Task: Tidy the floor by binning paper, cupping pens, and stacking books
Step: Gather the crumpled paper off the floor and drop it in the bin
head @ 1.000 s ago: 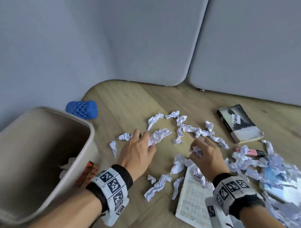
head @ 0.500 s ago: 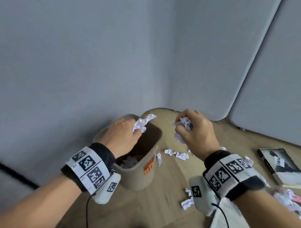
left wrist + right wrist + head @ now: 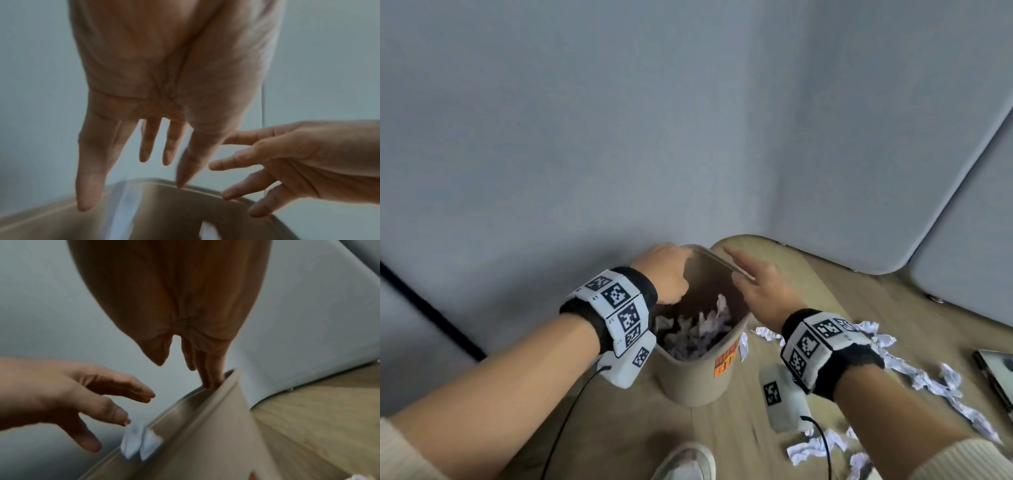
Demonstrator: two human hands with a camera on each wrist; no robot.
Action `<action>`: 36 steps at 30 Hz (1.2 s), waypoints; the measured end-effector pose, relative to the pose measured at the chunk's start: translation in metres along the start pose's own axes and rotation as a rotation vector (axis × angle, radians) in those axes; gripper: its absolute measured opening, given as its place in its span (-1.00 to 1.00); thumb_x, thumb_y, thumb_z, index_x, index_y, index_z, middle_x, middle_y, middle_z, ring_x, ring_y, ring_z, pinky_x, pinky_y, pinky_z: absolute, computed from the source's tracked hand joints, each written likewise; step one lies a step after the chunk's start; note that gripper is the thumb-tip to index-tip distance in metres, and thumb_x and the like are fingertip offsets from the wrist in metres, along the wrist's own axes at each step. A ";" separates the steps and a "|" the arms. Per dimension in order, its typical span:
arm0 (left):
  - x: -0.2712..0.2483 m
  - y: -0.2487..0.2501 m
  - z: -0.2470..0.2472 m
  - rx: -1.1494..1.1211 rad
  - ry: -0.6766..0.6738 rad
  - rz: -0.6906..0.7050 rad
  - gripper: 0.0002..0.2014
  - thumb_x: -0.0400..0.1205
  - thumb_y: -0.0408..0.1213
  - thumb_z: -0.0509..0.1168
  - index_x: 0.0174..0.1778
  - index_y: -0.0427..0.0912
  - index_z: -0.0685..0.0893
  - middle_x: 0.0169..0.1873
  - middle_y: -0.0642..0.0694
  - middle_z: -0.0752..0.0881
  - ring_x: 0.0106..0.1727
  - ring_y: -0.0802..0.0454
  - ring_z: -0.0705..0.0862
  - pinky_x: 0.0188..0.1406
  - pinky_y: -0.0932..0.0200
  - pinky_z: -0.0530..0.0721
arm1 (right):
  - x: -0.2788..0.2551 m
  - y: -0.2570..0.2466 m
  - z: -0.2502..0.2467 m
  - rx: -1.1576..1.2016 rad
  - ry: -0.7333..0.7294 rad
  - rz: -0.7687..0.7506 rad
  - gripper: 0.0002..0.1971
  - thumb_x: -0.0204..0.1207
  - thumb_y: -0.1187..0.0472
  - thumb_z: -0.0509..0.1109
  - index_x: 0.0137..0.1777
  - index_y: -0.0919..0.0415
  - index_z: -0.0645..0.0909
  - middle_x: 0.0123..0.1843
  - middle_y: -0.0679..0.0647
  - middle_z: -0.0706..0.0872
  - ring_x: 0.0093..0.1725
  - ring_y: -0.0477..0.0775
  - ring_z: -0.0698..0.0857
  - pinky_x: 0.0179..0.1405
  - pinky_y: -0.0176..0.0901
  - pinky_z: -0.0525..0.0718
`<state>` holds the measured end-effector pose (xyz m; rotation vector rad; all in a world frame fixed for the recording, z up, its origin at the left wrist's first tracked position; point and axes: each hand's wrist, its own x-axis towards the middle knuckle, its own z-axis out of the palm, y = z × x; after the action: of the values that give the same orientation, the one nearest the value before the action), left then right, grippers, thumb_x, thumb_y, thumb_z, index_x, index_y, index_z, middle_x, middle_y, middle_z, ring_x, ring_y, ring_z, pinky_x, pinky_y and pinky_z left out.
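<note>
A beige waste bin (image 3: 688, 383) with an orange sticker stands on the wooden floor against the grey wall. Crumpled white paper (image 3: 702, 325) lies inside it. My left hand (image 3: 676, 274) hovers over the bin's left rim, fingers spread and empty, as the left wrist view (image 3: 131, 177) also shows. My right hand (image 3: 738, 269) is stretched flat over the right rim, fingers straight, holding nothing. In the right wrist view a white paper scrap (image 3: 139, 444) is dropping just inside the bin wall (image 3: 216, 434), below my left hand (image 3: 86, 395).
Several crumpled paper scraps (image 3: 914, 370) lie on the floor right of the bin, more near the bottom (image 3: 815, 448). A book's corner (image 3: 996, 373) shows at the right edge. A white shoe (image 3: 688, 462) is at the bottom. Grey panels close the back.
Half a second ago each hand gripped crumpled paper above the bin. Both hands have since opened over it and the paper has dropped in. The view has moved closer to the bin.
</note>
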<state>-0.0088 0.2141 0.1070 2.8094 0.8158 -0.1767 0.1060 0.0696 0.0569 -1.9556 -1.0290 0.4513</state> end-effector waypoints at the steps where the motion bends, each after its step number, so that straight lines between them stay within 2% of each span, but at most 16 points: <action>1: 0.003 0.011 -0.004 0.009 0.046 0.017 -0.49 0.59 -0.35 0.27 0.50 -0.06 0.48 0.39 -0.16 0.57 0.39 -0.16 0.52 0.31 0.05 0.49 | -0.004 0.005 -0.011 0.017 0.053 -0.010 -0.55 0.61 0.25 0.22 0.43 -0.18 0.52 0.26 -0.13 0.69 0.28 -0.06 0.65 0.30 -0.02 0.64; 3: 0.005 0.033 -0.006 -0.004 0.156 0.081 -0.61 0.59 -0.34 0.24 0.35 -0.03 0.60 0.25 -0.12 0.68 0.27 -0.15 0.60 0.25 0.02 0.55 | -0.014 0.016 -0.032 0.060 0.163 0.010 -0.64 0.59 0.32 0.22 0.23 -0.07 0.68 0.15 -0.13 0.77 0.10 -0.15 0.76 0.14 -0.02 0.75; 6: 0.009 0.080 0.005 -0.177 0.301 0.231 -0.80 0.61 -0.24 0.25 0.13 -0.07 0.67 0.05 -0.03 0.72 0.11 -0.05 0.64 0.11 0.07 0.59 | -0.040 0.046 -0.065 0.014 0.307 0.101 -0.73 0.57 0.35 0.23 -0.04 0.04 0.73 -0.12 -0.11 0.81 -0.20 -0.21 0.80 -0.07 -0.13 0.77; 9: 0.004 0.131 0.045 -0.300 0.272 0.410 -0.87 0.59 -0.20 0.29 -0.05 -0.13 0.68 -0.13 0.01 0.74 -0.02 -0.01 0.67 0.01 0.08 0.63 | -0.077 0.098 -0.080 -0.286 0.227 0.248 -0.80 0.53 0.31 0.30 -0.08 0.06 0.74 -0.17 -0.10 0.81 -0.24 -0.13 0.73 -0.08 -0.19 0.68; 12: 0.007 0.165 0.111 -0.261 0.076 0.483 -0.86 0.59 -0.21 0.29 -0.02 -0.18 0.65 -0.08 -0.09 0.73 0.00 -0.10 0.66 -0.03 0.03 0.62 | -0.121 0.156 -0.077 -0.539 -0.072 0.434 -0.83 0.52 0.20 0.36 0.07 0.03 0.71 0.01 -0.04 0.75 -0.05 -0.05 0.69 0.09 -0.17 0.64; 14: 0.008 0.175 0.166 -0.137 -0.127 0.499 -0.78 0.60 -0.24 0.33 0.13 -0.19 0.57 0.07 -0.18 0.65 0.06 -0.17 0.67 -0.06 0.04 0.61 | -0.148 0.184 -0.065 -0.629 -0.240 0.562 -0.70 0.52 0.10 0.37 0.26 -0.03 0.60 0.22 0.01 0.65 0.20 0.05 0.64 0.21 -0.13 0.58; 17: 0.006 0.175 0.242 0.024 -0.417 0.513 -0.32 0.56 -0.21 0.43 0.53 0.00 0.22 0.34 -0.29 0.32 -0.01 -0.25 0.68 -0.17 0.04 0.59 | -0.176 0.209 -0.044 -0.768 -0.319 0.635 -0.34 0.48 -0.05 0.38 0.56 -0.11 0.23 0.51 0.11 0.35 0.44 0.20 0.44 0.35 0.06 0.49; 19: 0.006 0.176 0.277 0.115 -0.454 0.549 -0.20 0.56 -0.08 0.42 0.61 0.08 0.08 0.38 -0.32 0.23 -0.02 -0.25 0.68 -0.15 0.04 0.58 | -0.182 0.219 -0.037 -0.863 -0.305 0.629 -0.12 0.41 -0.18 0.42 0.63 -0.09 0.02 0.60 0.19 0.17 0.49 0.29 0.36 0.37 0.16 0.46; 21: 0.008 0.178 0.297 0.118 -0.412 0.537 -0.38 0.64 -0.04 0.31 0.58 0.03 0.19 0.36 -0.29 0.25 0.06 -0.25 0.65 -0.06 0.03 0.58 | -0.181 0.232 -0.037 -0.917 -0.285 0.598 0.03 0.35 -0.29 0.43 0.66 -0.07 -0.14 0.65 0.26 0.03 0.56 0.32 0.27 0.43 0.22 0.40; 24: 0.011 0.178 0.313 0.111 -0.346 0.576 -0.66 0.72 -0.37 0.06 0.42 -0.08 0.34 0.24 -0.24 0.37 0.07 -0.21 0.61 -0.11 -0.01 0.58 | -0.174 0.251 -0.038 -0.917 -0.343 0.584 0.13 0.29 -0.37 0.43 0.64 -0.16 -0.29 0.69 0.31 -0.13 0.63 0.34 0.10 0.52 0.33 0.26; 27: 0.025 0.172 0.316 0.035 -0.247 0.523 -0.75 0.69 -0.51 -0.01 0.21 -0.20 0.42 0.14 -0.22 0.48 0.01 -0.20 0.67 -0.12 0.01 0.62 | -0.166 0.267 -0.031 -0.932 -0.381 0.592 -0.04 0.34 -0.33 0.41 0.64 -0.18 -0.05 0.64 0.24 0.08 0.56 0.36 0.18 0.48 0.28 0.33; 29: 0.049 0.169 0.315 -0.096 -0.095 0.346 -0.87 0.67 -0.48 0.11 0.09 -0.29 0.48 -0.01 -0.27 0.60 -0.12 -0.22 0.70 -0.24 0.01 0.59 | -0.160 0.275 -0.024 -0.968 -0.318 0.522 -0.31 0.41 -0.22 0.39 0.50 -0.09 0.27 0.48 0.16 0.33 0.44 0.32 0.35 0.30 0.18 0.48; 31: 0.078 0.164 0.311 -0.223 0.044 0.221 -0.82 0.50 -0.51 0.43 -0.10 -0.41 0.54 -0.32 -0.35 0.64 -0.43 -0.24 0.67 -0.51 0.09 0.48 | -0.158 0.277 -0.022 -0.990 -0.293 0.400 -0.52 0.30 -0.07 0.54 0.19 0.01 0.51 0.14 0.08 0.57 0.09 0.19 0.62 -0.09 0.04 0.62; 33: 0.100 0.155 0.310 -0.239 0.073 0.174 -0.77 0.43 -0.57 0.46 -0.07 -0.46 0.57 -0.29 -0.42 0.62 -0.47 -0.25 0.64 -0.48 0.08 0.50 | -0.158 0.281 -0.022 -0.980 -0.283 0.279 -0.50 0.01 0.15 0.67 -0.09 0.01 0.51 -0.19 -0.03 0.60 -0.31 0.02 0.64 -0.47 -0.18 0.56; 34: 0.109 0.150 0.309 -0.169 0.107 0.164 -0.75 0.38 -0.63 0.41 -0.07 -0.44 0.57 -0.24 -0.41 0.59 -0.49 -0.22 0.62 -0.48 0.06 0.51 | -0.158 0.285 -0.022 -0.937 -0.276 0.244 -0.45 -0.08 0.27 0.66 -0.13 0.00 0.46 -0.26 -0.05 0.59 -0.39 -0.02 0.61 -0.56 -0.23 0.51; 36: 0.125 0.141 0.306 -0.122 0.206 0.109 -0.68 0.25 -0.73 0.38 -0.16 -0.37 0.54 -0.24 -0.36 0.55 -0.56 -0.17 0.56 -0.59 0.12 0.40 | -0.154 0.292 -0.024 -0.824 -0.237 0.245 -0.43 -0.03 0.43 0.57 -0.12 -0.01 0.37 -0.26 -0.06 0.57 -0.38 -0.02 0.62 -0.57 -0.25 0.51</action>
<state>0.1550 0.0909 -0.1883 2.7776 0.6866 0.1768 0.1729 -0.1518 -0.1800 -2.8344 -1.2527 0.4369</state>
